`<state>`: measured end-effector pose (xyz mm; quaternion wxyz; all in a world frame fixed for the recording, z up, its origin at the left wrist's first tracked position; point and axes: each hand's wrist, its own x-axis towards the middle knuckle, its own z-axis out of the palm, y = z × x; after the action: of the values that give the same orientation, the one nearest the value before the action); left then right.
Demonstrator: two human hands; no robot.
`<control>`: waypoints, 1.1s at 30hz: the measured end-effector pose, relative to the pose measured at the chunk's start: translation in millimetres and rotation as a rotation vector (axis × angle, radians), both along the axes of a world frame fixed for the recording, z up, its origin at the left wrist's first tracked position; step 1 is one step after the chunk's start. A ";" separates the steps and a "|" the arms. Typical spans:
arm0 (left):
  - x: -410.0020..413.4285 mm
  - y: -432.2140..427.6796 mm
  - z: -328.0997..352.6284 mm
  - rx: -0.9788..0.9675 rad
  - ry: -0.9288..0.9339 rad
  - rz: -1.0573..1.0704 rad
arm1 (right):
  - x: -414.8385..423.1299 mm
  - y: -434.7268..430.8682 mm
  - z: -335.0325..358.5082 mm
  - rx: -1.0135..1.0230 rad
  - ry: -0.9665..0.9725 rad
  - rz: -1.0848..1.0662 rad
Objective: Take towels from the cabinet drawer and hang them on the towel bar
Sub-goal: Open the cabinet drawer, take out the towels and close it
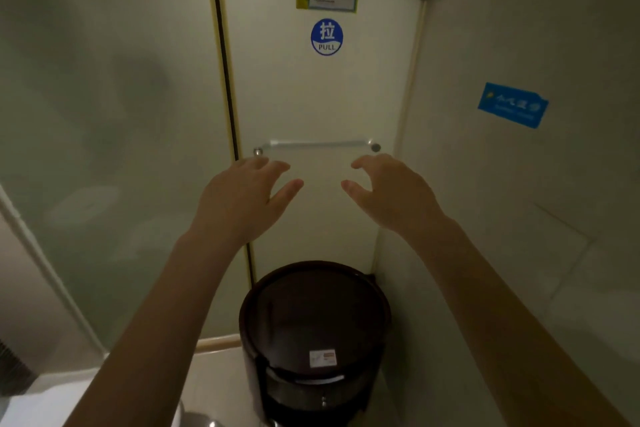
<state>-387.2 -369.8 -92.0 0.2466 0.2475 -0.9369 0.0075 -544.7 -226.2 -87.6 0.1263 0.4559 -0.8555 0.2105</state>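
Observation:
A chrome towel bar (317, 144) runs across the frosted glass door (322, 97) at mid height, with nothing hanging on it. My left hand (242, 194) is raised just below the bar's left end, fingers spread and relaxed, holding nothing. My right hand (388, 191) is raised just below the bar's right end, fingers loosely curved and empty. Neither hand touches the bar. No towel and no cabinet drawer are in view.
A dark brown round bin (315, 333) with a lid stands on the floor directly below the bar. A frosted glass panel (110, 114) is on the left, a white wall (519, 184) with a blue sticker (512, 105) on the right. The door carries a blue PULL sticker (326, 37).

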 end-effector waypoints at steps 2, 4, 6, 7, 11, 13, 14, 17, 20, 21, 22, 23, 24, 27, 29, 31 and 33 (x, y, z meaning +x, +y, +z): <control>-11.4 -16.5 -11.9 0.003 -0.012 -0.010 | -10.8 -12.5 -14.9 0.018 -0.003 -0.026; -20.6 -27.2 -24.6 0.012 -0.019 -0.015 | -17.9 -20.7 -30.9 0.035 -0.015 -0.042; -28.4 -34.3 -38.8 0.025 -0.010 -0.024 | -22.9 -27.1 -47.6 0.040 -0.028 -0.043; -31.6 -36.8 -47.0 0.031 -0.010 -0.029 | -24.6 -29.6 -56.6 0.040 -0.036 -0.040; -38.1 -40.5 -89.5 0.043 -0.013 -0.040 | -28.3 -34.2 -98.0 0.040 -0.060 -0.034; -39.0 -39.3 -117.7 0.060 -0.020 -0.035 | -29.2 -32.6 -125.2 0.045 -0.074 -0.028; -39.4 -38.5 -133.1 0.066 -0.024 -0.031 | -29.8 -31.1 -140.5 0.051 -0.078 -0.024; -39.5 -33.7 -184.9 0.073 -0.027 -0.020 | -32.8 -24.1 -190.8 0.073 -0.093 -0.022; -38.7 -27.4 -241.1 0.090 -0.035 -0.010 | -36.9 -15.7 -242.0 0.066 -0.104 -0.030; -38.6 -25.6 -260.5 0.094 -0.040 -0.009 | -38.6 -14.0 -259.3 0.069 -0.108 -0.034; -38.4 -23.9 -280.4 0.101 -0.044 -0.012 | -40.1 -12.9 -277.3 0.074 -0.113 -0.035; -38.3 -22.7 -300.3 0.109 -0.048 -0.018 | -41.7 -12.7 -295.6 0.077 -0.117 -0.034; -38.3 -22.2 -320.0 0.117 -0.053 -0.021 | -43.0 -13.1 -313.9 0.078 -0.117 -0.031; -37.3 -21.8 -379.7 0.082 -0.057 0.002 | -46.7 -17.0 -369.3 0.070 -0.118 -0.017; -37.6 -22.1 -416.6 0.066 -0.061 0.009 | -49.1 -21.2 -406.9 0.063 -0.117 -0.007; -38.6 -22.9 -452.6 0.076 -0.071 0.015 | -50.3 -25.4 -444.2 0.068 -0.118 -0.003; -40.1 -24.2 -488.1 0.088 -0.078 0.033 | -50.3 -28.7 -480.2 0.074 -0.141 0.004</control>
<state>-427.3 -393.9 -580.1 0.1986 0.2731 -0.9411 -0.0199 -594.9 -254.9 -567.8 0.0485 0.4461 -0.8686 0.2103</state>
